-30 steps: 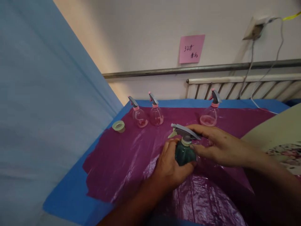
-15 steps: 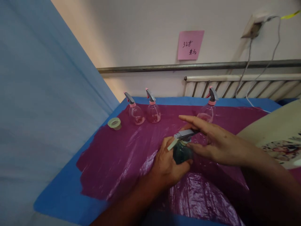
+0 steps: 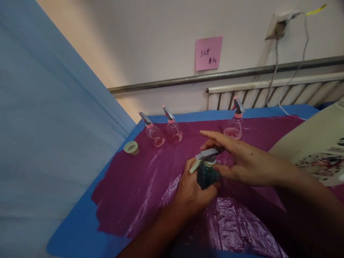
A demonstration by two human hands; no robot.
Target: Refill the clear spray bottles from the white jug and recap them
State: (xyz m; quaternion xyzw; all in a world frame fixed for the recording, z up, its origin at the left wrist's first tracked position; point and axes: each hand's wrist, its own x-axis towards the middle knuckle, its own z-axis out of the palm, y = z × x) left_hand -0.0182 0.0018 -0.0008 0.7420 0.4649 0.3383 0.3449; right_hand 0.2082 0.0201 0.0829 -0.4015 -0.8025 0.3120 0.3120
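A dark green spray bottle [image 3: 207, 176] stands upright in front of me on the purple plastic sheet. Wrapped around its body from the left is my left hand [image 3: 192, 190], with the thumb across the near side. My right hand [image 3: 238, 161] is at the grey spray head [image 3: 210, 154], thumb by the neck and fingers behind the head, the index finger stretched out. A pale lever juts from the head toward my left hand. Part of the bottle is hidden by my hands, and the right fingertips' exact contact is partly covered.
Two clear spray bottles with pink collars [image 3: 156, 137] [image 3: 174, 133] stand at the back left, a third [image 3: 234, 129] at the back right. A pale green cup-like piece [image 3: 131, 147] sits at left. A large cream jug [image 3: 309, 143] stands right. Blue cloth [image 3: 53, 107] hangs left.
The camera view has tilted and shifted slightly, so the background sits differently. Both hands keep nearly the same hold on the green spray bottle and its head.
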